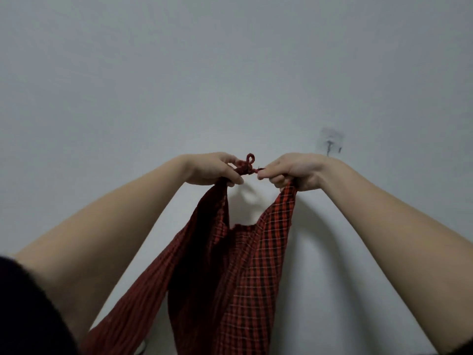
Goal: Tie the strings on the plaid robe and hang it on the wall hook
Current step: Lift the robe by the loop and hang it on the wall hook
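A red and black plaid robe [245, 267] hangs down in front of the wall from both my raised hands. My left hand [212, 170] grips the robe's left top edge and one dark red string. My right hand [291, 172] grips the right top edge and pinches the other string end. Between the two hands the strings [248, 165] cross in a knot with a small loop standing up. A small clear wall hook [330, 144] is stuck on the wall just above and to the right of my right hand.
A plain pale grey wall [204, 73] fills the view behind the robe. A dark sleeve or shoulder [28, 311] shows at the bottom left corner.
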`<state>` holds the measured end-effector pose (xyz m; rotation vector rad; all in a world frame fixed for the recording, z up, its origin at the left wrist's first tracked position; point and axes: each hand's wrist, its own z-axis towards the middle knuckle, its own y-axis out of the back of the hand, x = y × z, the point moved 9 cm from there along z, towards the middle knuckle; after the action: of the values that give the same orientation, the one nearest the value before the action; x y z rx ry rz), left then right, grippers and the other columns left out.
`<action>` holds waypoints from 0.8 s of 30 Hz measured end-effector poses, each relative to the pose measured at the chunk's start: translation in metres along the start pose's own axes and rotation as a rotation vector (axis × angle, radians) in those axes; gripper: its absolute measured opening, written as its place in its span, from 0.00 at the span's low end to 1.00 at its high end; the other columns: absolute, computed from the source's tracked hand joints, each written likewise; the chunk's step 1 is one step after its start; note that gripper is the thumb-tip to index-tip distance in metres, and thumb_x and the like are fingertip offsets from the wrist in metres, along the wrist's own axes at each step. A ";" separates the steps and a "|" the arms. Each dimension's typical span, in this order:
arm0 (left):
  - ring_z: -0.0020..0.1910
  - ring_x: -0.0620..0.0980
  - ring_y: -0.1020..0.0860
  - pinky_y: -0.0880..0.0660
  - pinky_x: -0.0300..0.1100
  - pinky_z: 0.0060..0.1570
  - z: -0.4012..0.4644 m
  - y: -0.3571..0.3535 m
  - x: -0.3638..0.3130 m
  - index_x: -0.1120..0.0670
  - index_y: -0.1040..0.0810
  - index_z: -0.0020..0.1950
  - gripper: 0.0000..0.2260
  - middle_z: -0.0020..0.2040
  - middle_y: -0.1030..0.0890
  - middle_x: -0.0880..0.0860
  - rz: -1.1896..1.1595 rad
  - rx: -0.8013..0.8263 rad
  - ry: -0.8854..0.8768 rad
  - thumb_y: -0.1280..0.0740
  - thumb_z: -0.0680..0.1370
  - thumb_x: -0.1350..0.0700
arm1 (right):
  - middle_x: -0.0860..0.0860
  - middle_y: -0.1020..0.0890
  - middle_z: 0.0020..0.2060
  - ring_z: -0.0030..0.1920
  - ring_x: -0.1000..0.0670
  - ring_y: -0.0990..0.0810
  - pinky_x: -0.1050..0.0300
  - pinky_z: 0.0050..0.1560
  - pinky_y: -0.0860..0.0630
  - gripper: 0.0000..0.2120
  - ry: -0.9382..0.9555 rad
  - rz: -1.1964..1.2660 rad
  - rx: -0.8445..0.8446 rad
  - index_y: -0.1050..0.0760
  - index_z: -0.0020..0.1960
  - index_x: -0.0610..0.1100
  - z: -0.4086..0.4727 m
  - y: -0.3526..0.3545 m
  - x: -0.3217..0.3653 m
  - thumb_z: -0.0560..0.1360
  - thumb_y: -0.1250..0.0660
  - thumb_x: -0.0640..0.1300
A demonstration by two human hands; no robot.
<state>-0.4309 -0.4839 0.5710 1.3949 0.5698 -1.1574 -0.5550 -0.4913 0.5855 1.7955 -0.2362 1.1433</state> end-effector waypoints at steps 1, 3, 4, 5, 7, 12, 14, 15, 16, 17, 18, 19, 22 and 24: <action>0.37 0.46 0.27 0.30 0.35 0.41 0.009 -0.003 -0.015 0.58 0.29 0.60 0.15 0.39 0.26 0.51 -0.025 -0.009 -0.053 0.34 0.74 0.67 | 0.55 0.33 0.21 0.22 0.57 0.41 0.64 0.27 0.42 0.03 0.038 -0.003 -0.055 0.25 0.44 0.43 -0.010 0.021 0.000 0.76 0.34 0.42; 0.39 0.46 0.25 0.29 0.35 0.41 0.026 -0.010 -0.048 0.57 0.29 0.60 0.16 0.42 0.25 0.52 -0.081 -0.035 -0.171 0.34 0.74 0.68 | 0.54 0.31 0.22 0.22 0.58 0.40 0.64 0.28 0.42 0.03 0.106 0.012 -0.165 0.26 0.44 0.44 -0.033 0.061 0.001 0.76 0.35 0.41; 0.40 0.47 0.24 0.28 0.36 0.42 0.032 -0.011 -0.061 0.57 0.30 0.59 0.16 0.44 0.24 0.53 -0.101 -0.059 -0.228 0.33 0.74 0.68 | 0.54 0.29 0.22 0.22 0.58 0.39 0.65 0.27 0.41 0.03 0.128 0.026 -0.216 0.27 0.44 0.45 -0.043 0.078 0.001 0.76 0.35 0.40; 0.42 0.50 0.23 0.28 0.38 0.45 0.040 -0.014 -0.076 0.56 0.30 0.56 0.15 0.45 0.24 0.56 -0.114 -0.085 -0.282 0.32 0.73 0.68 | 0.54 0.28 0.23 0.22 0.58 0.38 0.65 0.27 0.40 0.03 0.150 0.049 -0.269 0.28 0.44 0.45 -0.054 0.095 0.000 0.76 0.35 0.40; 0.44 0.55 0.22 0.28 0.44 0.48 0.050 -0.015 -0.099 0.54 0.30 0.50 0.14 0.44 0.23 0.58 -0.122 -0.182 -0.362 0.30 0.71 0.67 | 0.51 0.26 0.26 0.22 0.57 0.36 0.63 0.31 0.38 0.06 0.191 0.111 -0.367 0.30 0.43 0.45 -0.068 0.122 -0.001 0.77 0.36 0.38; 0.38 0.54 0.20 0.28 0.38 0.36 0.073 -0.025 -0.135 0.52 0.29 0.36 0.12 0.31 0.22 0.52 -0.017 -0.484 -0.444 0.30 0.69 0.66 | 0.44 0.21 0.33 0.25 0.53 0.30 0.61 0.28 0.31 0.06 0.238 0.060 -0.716 0.30 0.43 0.44 -0.090 0.171 -0.010 0.77 0.37 0.35; 0.38 0.52 0.20 0.26 0.38 0.36 0.082 -0.031 -0.141 0.52 0.28 0.35 0.11 0.35 0.21 0.53 0.012 -0.573 -0.457 0.30 0.69 0.66 | 0.45 0.21 0.32 0.26 0.51 0.28 0.63 0.25 0.31 0.05 0.230 -0.035 -0.889 0.30 0.44 0.44 -0.094 0.185 -0.013 0.76 0.37 0.35; 0.38 0.51 0.21 0.25 0.38 0.37 0.087 -0.034 -0.144 0.52 0.27 0.35 0.10 0.36 0.21 0.53 0.036 -0.605 -0.464 0.30 0.69 0.66 | 0.46 0.20 0.32 0.27 0.50 0.27 0.63 0.24 0.31 0.05 0.225 -0.090 -0.962 0.30 0.44 0.45 -0.096 0.189 -0.014 0.75 0.37 0.36; 0.37 0.50 0.22 0.26 0.35 0.36 0.090 -0.036 -0.145 0.53 0.26 0.36 0.09 0.36 0.21 0.52 0.078 -0.632 -0.467 0.32 0.69 0.67 | 0.46 0.20 0.32 0.27 0.49 0.26 0.63 0.25 0.30 0.05 0.220 -0.157 -1.016 0.30 0.44 0.45 -0.096 0.191 -0.016 0.74 0.38 0.37; 0.37 0.49 0.24 0.29 0.33 0.34 0.094 -0.040 -0.146 0.54 0.26 0.36 0.09 0.36 0.23 0.51 0.131 -0.657 -0.470 0.34 0.69 0.68 | 0.46 0.19 0.33 0.28 0.49 0.24 0.63 0.25 0.29 0.04 0.208 -0.239 -1.053 0.29 0.44 0.45 -0.096 0.194 -0.018 0.74 0.38 0.37; 0.38 0.49 0.25 0.31 0.32 0.33 0.097 -0.042 -0.145 0.53 0.26 0.36 0.10 0.37 0.24 0.50 0.188 -0.686 -0.468 0.36 0.69 0.69 | 0.45 0.19 0.34 0.28 0.50 0.23 0.63 0.26 0.28 0.03 0.196 -0.324 -1.067 0.28 0.45 0.44 -0.094 0.193 -0.020 0.74 0.38 0.38; 0.40 0.49 0.25 0.32 0.34 0.34 0.099 -0.044 -0.143 0.53 0.27 0.35 0.11 0.38 0.24 0.50 0.237 -0.710 -0.464 0.38 0.69 0.70 | 0.45 0.18 0.35 0.29 0.51 0.22 0.62 0.28 0.26 0.02 0.181 -0.409 -1.071 0.28 0.46 0.44 -0.091 0.192 -0.022 0.75 0.37 0.38; 0.44 0.54 0.23 0.27 0.42 0.42 0.107 -0.055 -0.130 0.57 0.22 0.41 0.12 0.45 0.21 0.55 0.316 -0.743 -0.458 0.41 0.69 0.71 | 0.44 0.17 0.38 0.31 0.50 0.19 0.56 0.38 0.21 0.01 0.153 -0.553 -1.096 0.27 0.45 0.45 -0.083 0.188 -0.033 0.75 0.36 0.40; 0.46 0.56 0.22 0.24 0.46 0.46 0.110 -0.058 -0.124 0.59 0.21 0.43 0.12 0.48 0.19 0.57 0.306 -0.768 -0.458 0.41 0.70 0.71 | 0.46 0.18 0.36 0.30 0.51 0.21 0.57 0.39 0.23 0.02 0.157 -0.563 -1.143 0.28 0.44 0.46 -0.080 0.188 -0.039 0.75 0.37 0.40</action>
<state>-0.5635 -0.5393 0.6711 0.5097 0.3856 -0.8318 -0.7353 -0.5379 0.6784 0.6708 -0.2046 0.5196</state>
